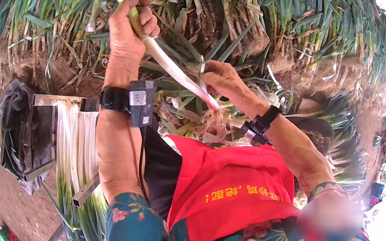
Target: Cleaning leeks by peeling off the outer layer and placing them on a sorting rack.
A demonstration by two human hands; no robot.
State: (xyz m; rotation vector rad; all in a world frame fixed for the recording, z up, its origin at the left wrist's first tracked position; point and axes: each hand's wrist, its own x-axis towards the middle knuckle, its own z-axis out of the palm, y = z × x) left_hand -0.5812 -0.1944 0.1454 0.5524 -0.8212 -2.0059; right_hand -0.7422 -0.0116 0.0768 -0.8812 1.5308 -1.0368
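Observation:
My left hand point(134, 26) is closed around the green upper stalk of a long green onion point(174, 67), whose white shaft slants down to the right. Its fibrous roots point(213, 119) hang just above my red apron point(226, 176). Beside the lower white shaft, the fingers of my right hand point(218, 77) pinch a thin pale strip point(202, 65); whether that is peeled skin or a small blade I cannot tell. Stripped leaves and skins lie under both hands.
Unpeeled green onions point(313, 10) stand in dense rows ahead and to the right. On the left, cleaned ones point(73, 141) lie in a metal frame point(87, 189), beside a dark cloth point(20, 131). More onions point(340, 121) lie on the right, past my forearm.

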